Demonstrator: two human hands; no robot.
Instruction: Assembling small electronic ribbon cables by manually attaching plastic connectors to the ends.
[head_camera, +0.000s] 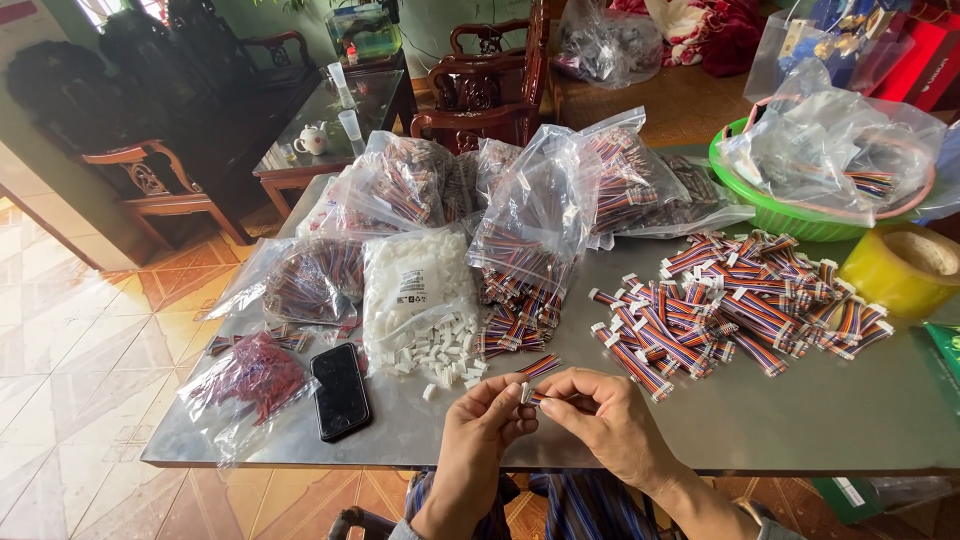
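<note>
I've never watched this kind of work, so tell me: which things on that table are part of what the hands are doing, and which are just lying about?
In use:
left hand and right hand, pinching a striped ribbon cable
white connector housings
pile of finished cables
bags of cables

Lying about:
black phone
yellow tape roll
green basket
</note>
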